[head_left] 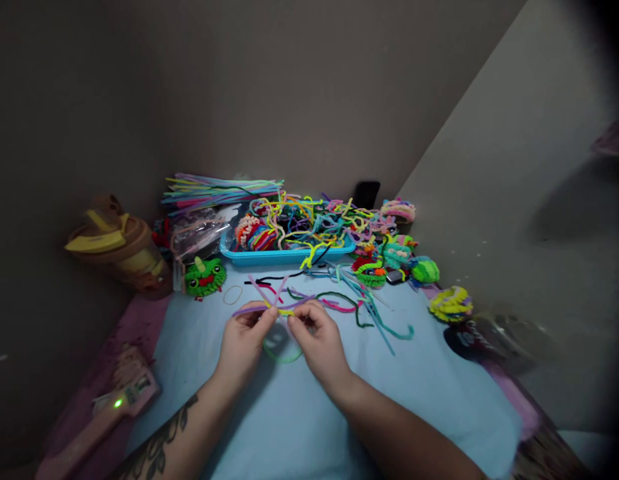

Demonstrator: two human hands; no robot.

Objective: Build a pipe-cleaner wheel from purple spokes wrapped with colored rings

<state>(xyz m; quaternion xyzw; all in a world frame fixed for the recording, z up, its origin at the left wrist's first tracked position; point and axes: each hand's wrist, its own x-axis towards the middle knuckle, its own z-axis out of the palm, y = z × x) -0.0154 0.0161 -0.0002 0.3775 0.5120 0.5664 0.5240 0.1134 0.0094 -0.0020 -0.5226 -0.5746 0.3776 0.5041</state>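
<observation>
My left hand (249, 330) pinches several pipe cleaners between thumb and fingers. Purple pipe cleaners (247, 310) stick out to the left and above it, crossing near the thumb. A yellow twisted piece (285, 312) spans the gap to my right hand (317, 333), whose thumb and fingertips are closed on its other end. Below the fingers hangs a green pipe cleaner loop (283, 361). Just beyond the hands, loose pipe cleaners (384, 320) in teal, blue, dark green and pink lie on the light blue cloth (409, 393).
A blue tray (289, 257) heaped with bent pipe cleaners stands at the back, near a bundle of straight ones (219, 190). A green pipe-cleaner figure (205, 277), a brown cup (124, 250) and a pink handled device (124, 393) are left. Several fuzzy figures (449, 305) sit right.
</observation>
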